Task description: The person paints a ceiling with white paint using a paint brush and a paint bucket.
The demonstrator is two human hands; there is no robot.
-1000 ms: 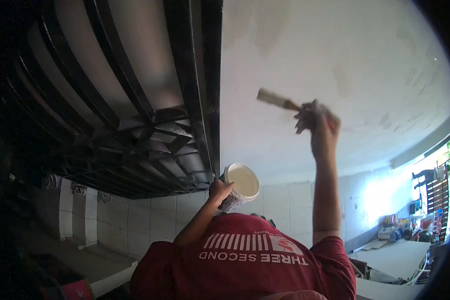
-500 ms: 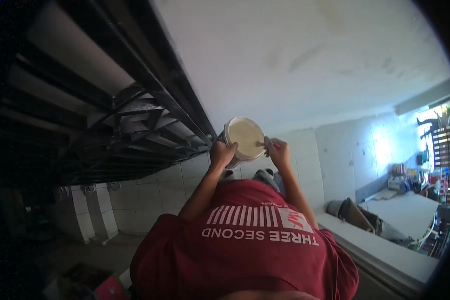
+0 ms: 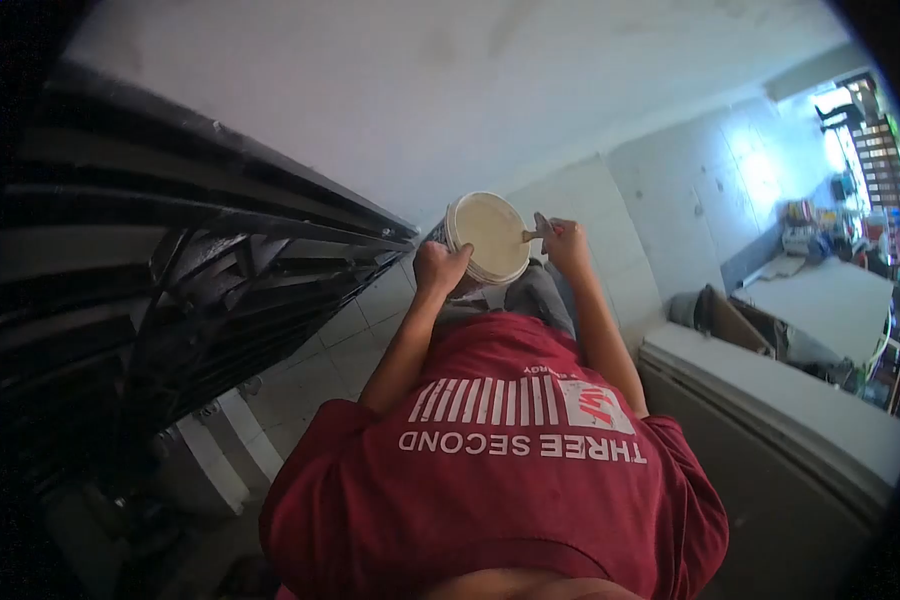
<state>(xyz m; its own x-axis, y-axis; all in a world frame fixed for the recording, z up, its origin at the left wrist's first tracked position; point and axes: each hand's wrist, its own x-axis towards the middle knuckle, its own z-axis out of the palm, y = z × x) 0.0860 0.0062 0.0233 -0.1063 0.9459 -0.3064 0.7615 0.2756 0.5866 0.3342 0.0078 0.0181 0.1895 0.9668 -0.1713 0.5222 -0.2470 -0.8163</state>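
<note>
My left hand (image 3: 440,268) grips the side of a pale bucket (image 3: 506,275), with the thumb over its rim. The bucket is tilted so that its mouth faces me, and a cream-coloured, paint-like filling (image 3: 488,228) shows inside. In my right hand (image 3: 568,246) is a paintbrush (image 3: 538,229), its fingers closed round the handle. The brush's bristle end points left and overlaps the right side of the bucket's rim in this view.
Black metal bars (image 3: 200,190) slant along the left, up to near the bucket. Beyond it rises a white wall (image 3: 370,90). Pale tiles (image 3: 595,190) lie past my hands. A white ledge (image 3: 760,385), a dark bin (image 3: 688,308) and a white tabletop (image 3: 830,300) with clutter are at right.
The brush has drawn back from over the bucket's mouth to its right rim, and more of it shows. My view has turned, shifting the bars and wall.
</note>
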